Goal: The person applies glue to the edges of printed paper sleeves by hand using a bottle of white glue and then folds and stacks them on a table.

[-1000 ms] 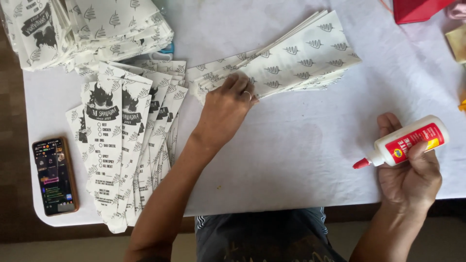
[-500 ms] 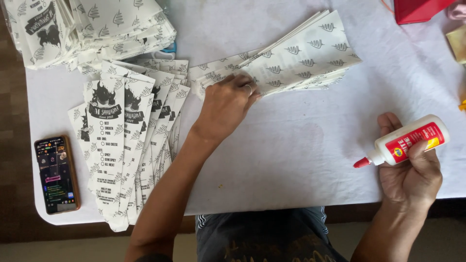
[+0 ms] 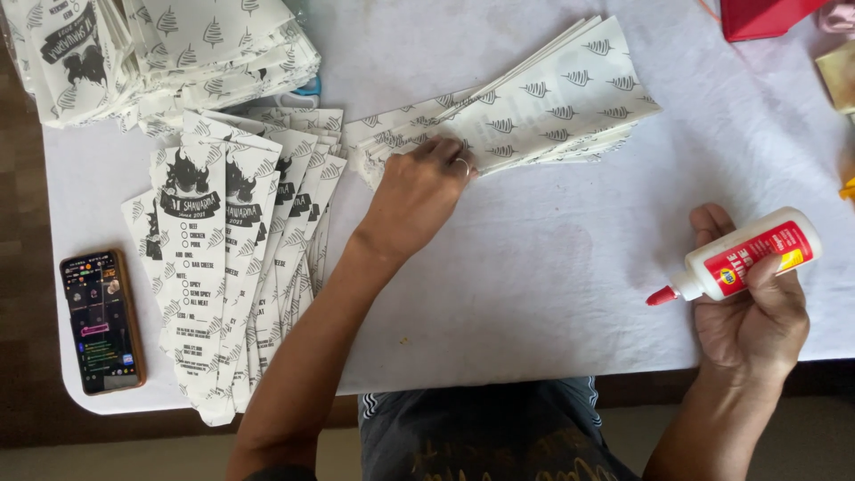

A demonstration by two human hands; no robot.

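My left hand rests on the near end of a fanned stack of flat white printed paper sleeves, its fingers curled over their edges. My right hand holds a white glue bottle with a red label and red tip, pointing left, just above the white table. A second fan of printed sleeves lies to the left of my left forearm.
A smartphone with a lit screen lies near the table's left front corner. A larger heap of printed sleeves sits at the back left. A red object and small items lie at the back right.
My left hand has crept slightly along the sleeve stack's near end. The view has shifted a little. My right hand keeps the glue bottle still.
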